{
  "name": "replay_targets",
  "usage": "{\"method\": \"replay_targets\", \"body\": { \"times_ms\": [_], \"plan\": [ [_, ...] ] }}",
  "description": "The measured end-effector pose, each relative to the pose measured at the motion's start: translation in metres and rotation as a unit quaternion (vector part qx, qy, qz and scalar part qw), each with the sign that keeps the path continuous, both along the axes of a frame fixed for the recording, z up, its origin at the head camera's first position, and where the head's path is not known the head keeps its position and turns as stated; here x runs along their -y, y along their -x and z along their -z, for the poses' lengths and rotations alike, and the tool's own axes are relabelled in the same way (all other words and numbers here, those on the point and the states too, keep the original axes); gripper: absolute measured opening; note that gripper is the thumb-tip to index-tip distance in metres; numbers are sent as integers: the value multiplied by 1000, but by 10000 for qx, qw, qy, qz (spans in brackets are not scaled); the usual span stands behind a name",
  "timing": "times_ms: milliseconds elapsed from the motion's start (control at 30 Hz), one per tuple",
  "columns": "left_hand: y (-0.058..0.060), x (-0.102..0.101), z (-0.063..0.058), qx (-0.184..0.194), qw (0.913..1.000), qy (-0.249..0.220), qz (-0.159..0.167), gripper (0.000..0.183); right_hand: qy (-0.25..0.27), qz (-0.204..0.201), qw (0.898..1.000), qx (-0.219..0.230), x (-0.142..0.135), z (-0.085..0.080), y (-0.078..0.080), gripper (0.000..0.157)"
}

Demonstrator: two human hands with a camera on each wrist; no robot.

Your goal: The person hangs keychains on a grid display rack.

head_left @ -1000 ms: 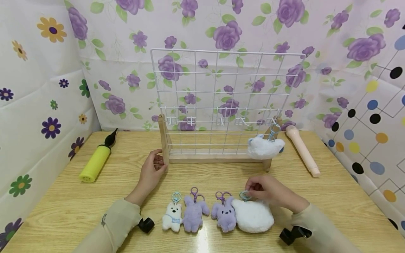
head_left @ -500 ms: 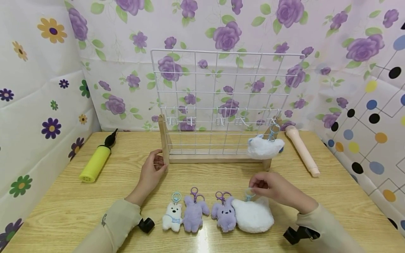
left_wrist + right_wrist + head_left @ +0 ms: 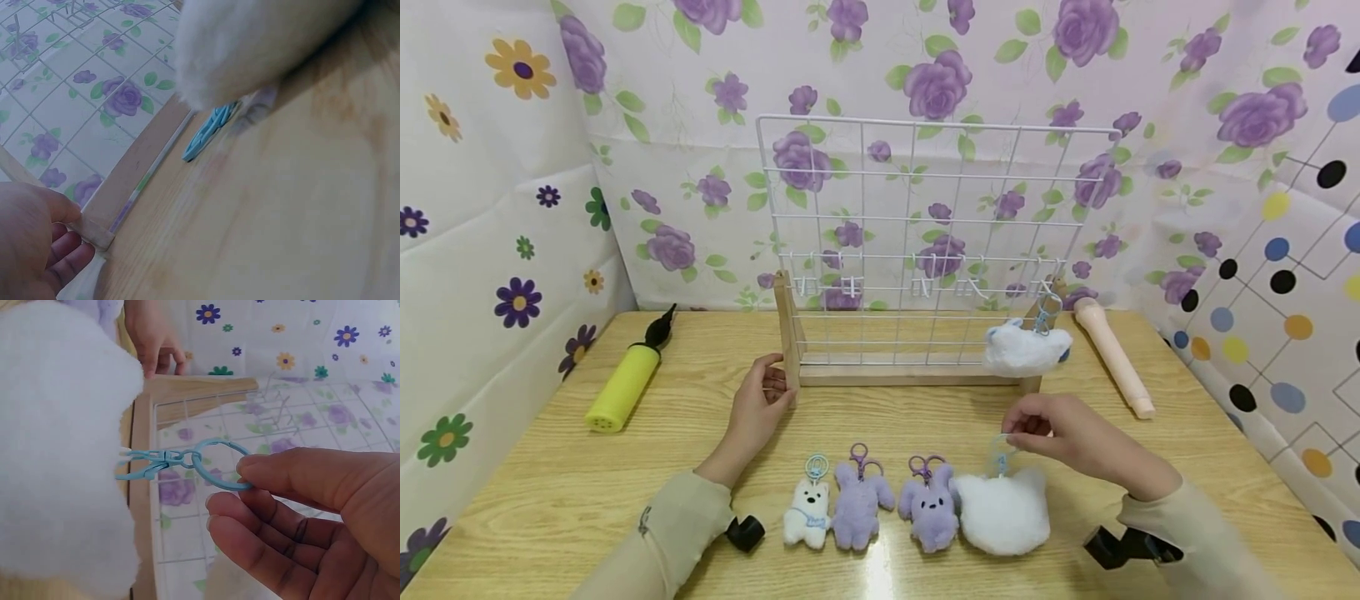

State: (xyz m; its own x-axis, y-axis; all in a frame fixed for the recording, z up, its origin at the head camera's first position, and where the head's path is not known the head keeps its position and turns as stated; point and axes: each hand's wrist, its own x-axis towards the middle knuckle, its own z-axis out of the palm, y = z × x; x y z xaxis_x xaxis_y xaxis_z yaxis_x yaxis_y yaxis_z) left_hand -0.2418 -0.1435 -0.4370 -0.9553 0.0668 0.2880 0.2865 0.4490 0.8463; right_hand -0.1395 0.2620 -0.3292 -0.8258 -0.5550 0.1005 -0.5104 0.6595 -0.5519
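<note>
Large fluffy white plush keychain (image 3: 1003,512): in front of the right end of the white wire-grid rack with wooden base (image 3: 910,381); probably light, soft and squashable, apt to swing. I cannot tell whether its bottom touches the wood-grain table (image 3: 880,421).
Pale-blue glossy ring (image 3: 219,483): atop the plush, before the rack; looks stiff, thin, perhaps slippery. Best hold seems the arc opposite the clasp.
Right hand (image 3: 1060,429): before the rack's right end, fingers pinching that ring.
Left hand (image 3: 758,400): at the rack's left wooden foot, fingers gripping it.
</note>
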Motion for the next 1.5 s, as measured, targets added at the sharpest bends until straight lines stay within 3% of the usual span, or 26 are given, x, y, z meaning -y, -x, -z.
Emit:
{"method": "replay_targets", "body": {
  "times_ms": [367, 1100, 1500],
  "plan": [
    [1, -1, 0, 23, 10000, -9, 19, 55, -159, -82, 9992, -360, -7, -24, 3, 2],
    [0, 0, -3, -19, 10000, 37, 25, 55, -287, 292, 9958, -822, -6, -69, 23, 6],
    [0, 1, -2, 69, 10000, 28, 42, 55, -81, 662, 9958, -630, 4, -91, 41, 6]
  ]
}}
